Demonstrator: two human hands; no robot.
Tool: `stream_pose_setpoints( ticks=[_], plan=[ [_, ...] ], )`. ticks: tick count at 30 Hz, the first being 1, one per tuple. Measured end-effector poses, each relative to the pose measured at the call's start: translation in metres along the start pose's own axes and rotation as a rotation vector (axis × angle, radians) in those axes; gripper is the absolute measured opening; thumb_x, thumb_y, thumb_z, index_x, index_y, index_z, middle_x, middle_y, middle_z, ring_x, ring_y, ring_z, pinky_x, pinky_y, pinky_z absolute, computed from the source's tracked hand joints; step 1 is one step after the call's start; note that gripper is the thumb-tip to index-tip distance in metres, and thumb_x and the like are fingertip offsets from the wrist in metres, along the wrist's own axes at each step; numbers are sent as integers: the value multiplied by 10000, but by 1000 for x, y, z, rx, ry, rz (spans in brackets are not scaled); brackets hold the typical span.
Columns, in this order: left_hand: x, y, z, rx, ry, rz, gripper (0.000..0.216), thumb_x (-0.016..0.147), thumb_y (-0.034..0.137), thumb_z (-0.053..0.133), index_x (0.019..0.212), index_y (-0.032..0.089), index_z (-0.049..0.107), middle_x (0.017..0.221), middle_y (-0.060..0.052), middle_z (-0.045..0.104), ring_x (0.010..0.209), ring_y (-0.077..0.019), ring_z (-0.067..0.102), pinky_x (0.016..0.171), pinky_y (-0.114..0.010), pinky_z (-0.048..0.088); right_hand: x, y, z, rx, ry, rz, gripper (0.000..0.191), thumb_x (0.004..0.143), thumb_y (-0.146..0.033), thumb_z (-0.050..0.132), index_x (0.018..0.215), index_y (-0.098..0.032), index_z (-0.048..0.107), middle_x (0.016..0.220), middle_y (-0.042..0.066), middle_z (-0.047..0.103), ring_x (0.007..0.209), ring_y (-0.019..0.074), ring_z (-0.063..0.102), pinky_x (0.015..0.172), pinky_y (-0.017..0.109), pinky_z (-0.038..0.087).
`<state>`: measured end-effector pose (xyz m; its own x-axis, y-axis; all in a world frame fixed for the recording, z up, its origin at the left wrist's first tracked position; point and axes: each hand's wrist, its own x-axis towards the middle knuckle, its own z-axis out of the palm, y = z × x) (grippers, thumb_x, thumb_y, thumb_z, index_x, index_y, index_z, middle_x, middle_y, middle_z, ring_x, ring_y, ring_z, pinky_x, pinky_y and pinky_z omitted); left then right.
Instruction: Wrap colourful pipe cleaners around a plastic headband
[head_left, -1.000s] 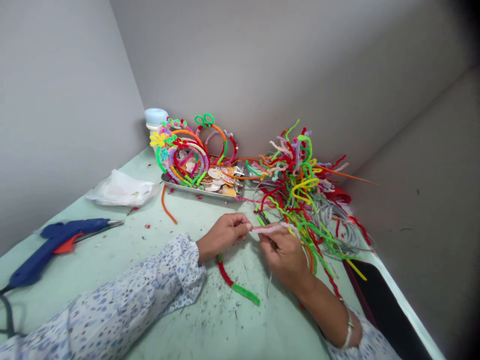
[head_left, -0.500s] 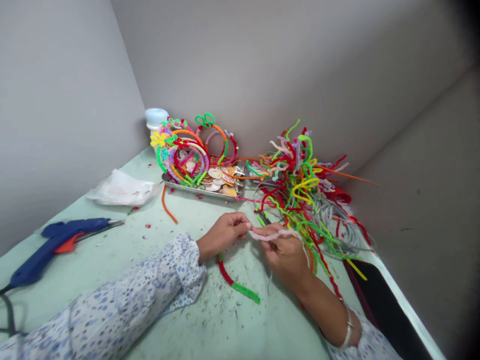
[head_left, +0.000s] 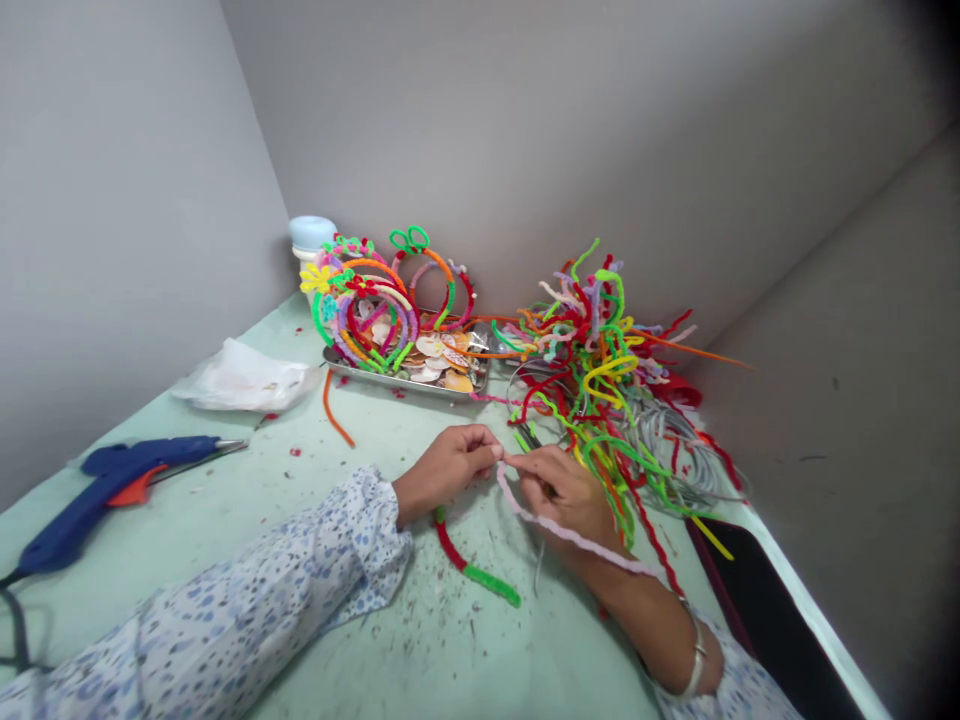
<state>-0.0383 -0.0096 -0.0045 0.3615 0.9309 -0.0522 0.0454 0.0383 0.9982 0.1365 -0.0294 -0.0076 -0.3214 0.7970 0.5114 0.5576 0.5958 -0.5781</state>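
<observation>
My left hand is closed, pinching one end of a pale pink pipe cleaner between thumb and fingertips. The pipe cleaner hangs in a bend and runs over the back of my right wrist. My right hand has its index fingertip at the same pinch point, against the left thumb, with its other fingers curled. Something dark shows within the right palm, too small to make out. Below my left hand a curved band wrapped in red and green comes out; its upper end is hidden by the hand.
A blue glue gun lies left, near a plastic bag. Behind are fuzzy headbands over a metal tray of shells. A heap of pipe cleaners and coiled grey wire sit right, beyond a dark phone-like slab.
The pink pipe cleaner's free length has swung down from across my right fingers to lie over the wrist. My right index finger has straightened toward the left fingertips. The left hand stays put.
</observation>
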Motion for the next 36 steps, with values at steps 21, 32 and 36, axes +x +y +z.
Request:
stream_pose_setpoints(
  ticks=[21,32,36],
  plan=[
    [-2,0,2,154,-2,57,164,781,292,484,723,155,553,554,44,467,505,-78,385,505,-193,298,7,-2,4,323,-56,513,211,745,-380,576,746,-181,647,618,6,623,528,126,533,474,217,416],
    [-3,2,3,198,-8,52,164,773,296,486,711,155,544,566,38,469,514,-81,372,496,-189,284,11,-2,1,387,-116,574,186,743,-357,582,701,-178,602,539,-32,549,489,110,488,460,213,384],
    [-3,1,3,194,-17,57,163,772,285,482,712,151,553,575,34,469,528,-83,377,498,-187,284,11,-2,2,399,-125,568,176,727,-354,592,696,-180,591,538,-43,531,491,106,477,469,212,380]
  ],
)
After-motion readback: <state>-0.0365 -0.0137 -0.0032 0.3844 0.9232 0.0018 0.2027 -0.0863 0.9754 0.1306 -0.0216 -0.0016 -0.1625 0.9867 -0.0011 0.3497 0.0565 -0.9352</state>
